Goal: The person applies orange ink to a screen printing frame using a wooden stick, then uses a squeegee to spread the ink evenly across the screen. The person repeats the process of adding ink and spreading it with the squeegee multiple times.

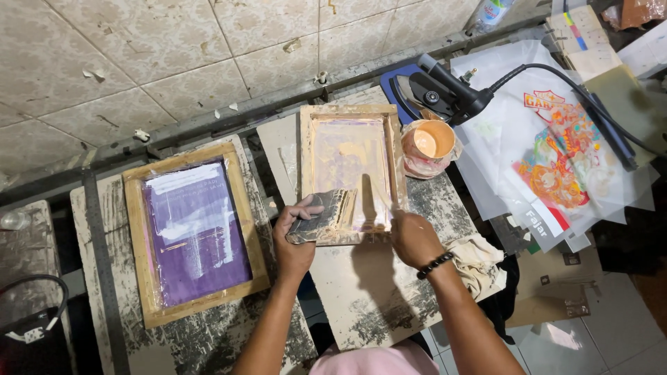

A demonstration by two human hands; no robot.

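Squeegee (pixel 321 217) in left hand (pixel 293 243), on wood-framed screen (pixel 351 170) btm edge.

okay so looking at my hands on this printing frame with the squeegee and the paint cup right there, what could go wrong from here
The open paint cup stands right beside the wooden screen frame; an elbow or frame shift could tip it, possibly toward the printed sheets.

The left hand holds the ink-smeared squeegee at the frame's near edge, so ink may drip onto the board.

The right hand seems to be all that pins the frame, which could slide.
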